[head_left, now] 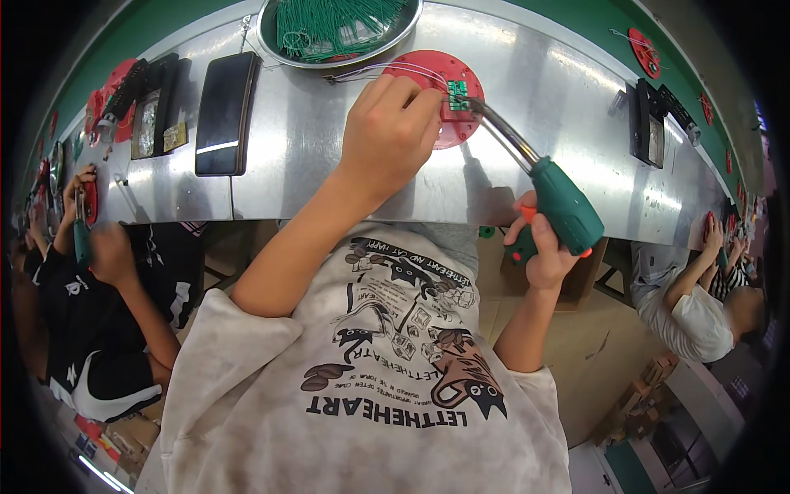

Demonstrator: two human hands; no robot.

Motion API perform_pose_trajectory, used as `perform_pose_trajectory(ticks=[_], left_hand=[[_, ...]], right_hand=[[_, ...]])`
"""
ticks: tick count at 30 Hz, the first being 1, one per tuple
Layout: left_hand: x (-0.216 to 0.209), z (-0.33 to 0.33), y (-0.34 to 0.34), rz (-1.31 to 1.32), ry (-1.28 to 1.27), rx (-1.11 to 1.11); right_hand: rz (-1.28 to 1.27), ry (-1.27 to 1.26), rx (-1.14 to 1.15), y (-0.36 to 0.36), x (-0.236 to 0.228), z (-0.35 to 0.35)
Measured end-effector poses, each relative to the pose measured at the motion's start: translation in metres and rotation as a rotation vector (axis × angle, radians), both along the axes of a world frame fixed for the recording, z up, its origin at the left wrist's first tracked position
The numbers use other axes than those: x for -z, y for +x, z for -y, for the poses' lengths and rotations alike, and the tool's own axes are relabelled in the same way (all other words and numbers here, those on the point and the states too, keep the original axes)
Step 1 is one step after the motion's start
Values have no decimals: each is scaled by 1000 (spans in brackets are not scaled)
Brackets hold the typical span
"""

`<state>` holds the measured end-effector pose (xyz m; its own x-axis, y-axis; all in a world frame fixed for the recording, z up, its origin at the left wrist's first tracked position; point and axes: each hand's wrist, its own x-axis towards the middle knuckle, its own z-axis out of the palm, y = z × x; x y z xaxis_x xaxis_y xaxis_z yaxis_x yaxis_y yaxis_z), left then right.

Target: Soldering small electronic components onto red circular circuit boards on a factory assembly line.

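My left hand (387, 132) is closed in a pinch right at the edge of a small green circuit board (457, 92). What its fingertips hold is hidden by the fingers. The board lies on a round red disc (451, 66) with holes near its rim. Thin white wires (411, 66) run from the board leftward behind my left hand. My right hand (545, 247) is wrapped round the handle of a green soldering gun (568, 206) with an orange trigger. Its metal tip reaches down-left onto the board, close to my left fingertips.
A steel bowl (271, 51) full of green wires (337, 25) stands beyond my left hand. A black phone (226, 115) lies to the left, near a black holder (155, 115). Another soldering-iron stand (650, 123) is at the right. Co-workers (107, 305) sit on both sides.
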<state>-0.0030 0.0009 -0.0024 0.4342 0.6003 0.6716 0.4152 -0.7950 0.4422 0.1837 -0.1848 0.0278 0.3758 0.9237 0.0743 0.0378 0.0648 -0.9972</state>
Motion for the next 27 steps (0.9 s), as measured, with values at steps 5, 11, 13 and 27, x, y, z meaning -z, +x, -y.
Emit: perform_pose_trajectory(ticks=[5,11,13,27], left_hand=[[-7,3,0,-30,-34,4],[-8,5,-1,-45,-9,-6],[-8,5,-1,-41,23,-16],[-36,1,5,14,57,-100]], right_hand=[[18,112,103,8,7,6],[23,113,169,11,8,8],[17,121,177,10,7,8],[23,234,281,45,2,-2]])
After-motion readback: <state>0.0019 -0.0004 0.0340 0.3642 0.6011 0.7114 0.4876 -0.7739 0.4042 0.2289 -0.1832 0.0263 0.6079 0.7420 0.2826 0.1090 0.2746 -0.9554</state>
